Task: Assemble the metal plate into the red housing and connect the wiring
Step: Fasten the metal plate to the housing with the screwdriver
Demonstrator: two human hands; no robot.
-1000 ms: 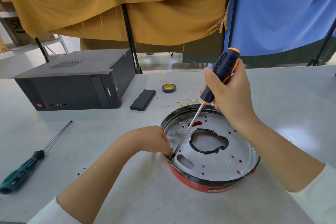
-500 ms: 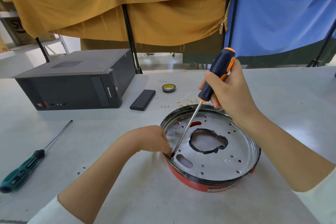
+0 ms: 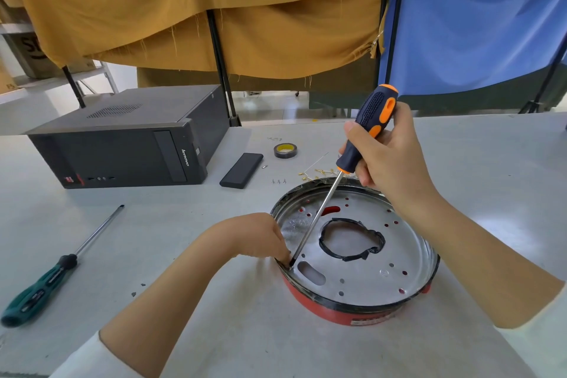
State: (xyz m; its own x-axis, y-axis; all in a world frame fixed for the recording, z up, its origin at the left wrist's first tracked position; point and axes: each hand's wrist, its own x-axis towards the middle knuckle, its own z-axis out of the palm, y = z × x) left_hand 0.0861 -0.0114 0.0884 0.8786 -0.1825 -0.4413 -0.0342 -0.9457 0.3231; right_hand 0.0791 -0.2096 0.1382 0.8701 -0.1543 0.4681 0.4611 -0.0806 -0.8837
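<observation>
- Sitting near the front middle of a pale grey worktop [image 3: 478, 181] is the red housing [image 3: 319, 305], with the round metal plate [image 3: 368, 267] lying inside it, silver and dotted with small holes.
- A ring of black wiring [image 3: 351, 241] lies on the plate around its middle.
- The right hand [image 3: 389, 159] has its grip wrapped round the black-and-orange screwdriver [image 3: 362, 144], held tilted, its tip down at the plate's near-left edge.
- The left hand [image 3: 260, 238] rests at that same edge, fingers curled down beside the tip; whether its grip is pinching something there I cannot tell.
- Lying well off to the left on the worktop is a green-handled screwdriver [image 3: 43, 282], untouched.
- At the back left stands a dark computer case [image 3: 129, 144], laid on its side, with a flat black box [image 3: 241, 170] just beside it.
- Behind the housing are a roll of tape [image 3: 285, 150] with a yellow core, three small screws [image 3: 278, 181], and a scatter of small brass-coloured bits [image 3: 317, 171].
- Behind the worktop hang a mustard cloth [image 3: 190, 3] and a blue cloth [image 3: 478, 15] on black stands.
- A cardboard box [image 3: 33, 52] sits on shelving at far left.
</observation>
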